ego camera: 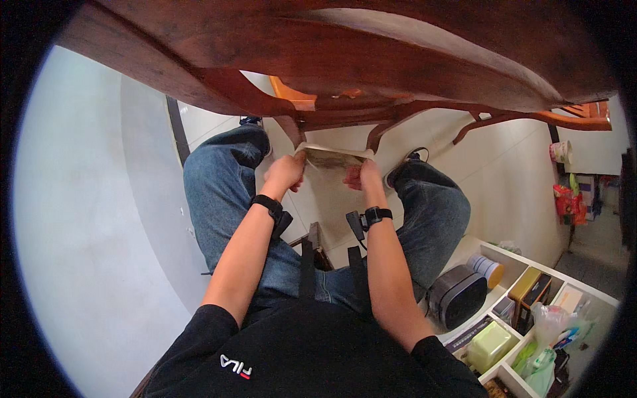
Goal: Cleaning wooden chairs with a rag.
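Note:
My left hand (286, 173) grips the left end of a pale cloth (334, 158). The other end is pinched in my right hand (367, 176), its fingers curled. Between the two hands the cloth is stretched, with a greyish-brown patch across its middle; motion blur softens its detail. It is held above the tiled floor (343, 244), between my knees. Both wrists carry a black strap with a small black device (282, 223).
Reddish-brown wooden furniture (378, 59) with curved legs spans the space ahead. To the left is a pale wall (84, 199). A white compartmented shelf (507, 326) at lower right holds a black case (458, 297), a green box (492, 346) and plastic bags (545, 358).

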